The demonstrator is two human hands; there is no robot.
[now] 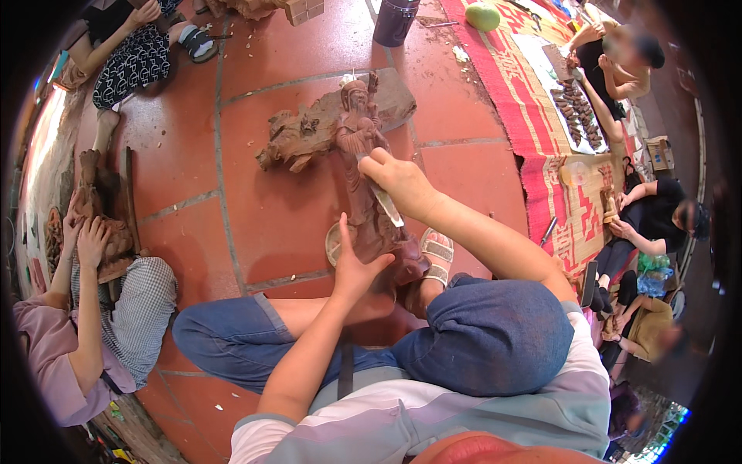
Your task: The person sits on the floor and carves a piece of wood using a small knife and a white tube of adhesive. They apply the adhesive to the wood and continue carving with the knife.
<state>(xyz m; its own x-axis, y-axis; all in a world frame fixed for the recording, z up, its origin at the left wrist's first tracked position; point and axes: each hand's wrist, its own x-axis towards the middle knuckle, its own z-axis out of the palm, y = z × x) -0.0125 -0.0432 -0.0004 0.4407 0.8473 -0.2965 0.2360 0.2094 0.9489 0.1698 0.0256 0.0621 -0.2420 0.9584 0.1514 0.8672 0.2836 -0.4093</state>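
Note:
A reddish-brown carved wooden figure (359, 147) lies lengthwise on the red tile floor, its base near my feet. My left hand (354, 267) grips the lower part of the figure and steadies it. My right hand (398, 182) is closed on a light-coloured carving tool (386, 207) whose blade rests on the figure's middle. My knees in blue jeans sit on both sides of the figure's base.
A rough wood slab (309, 131) lies behind the figure. A person at the left (85, 309) works on another carving (100, 224). More people sit on a red woven mat (541, 124) at the right. A dark container (394, 22) stands at the top.

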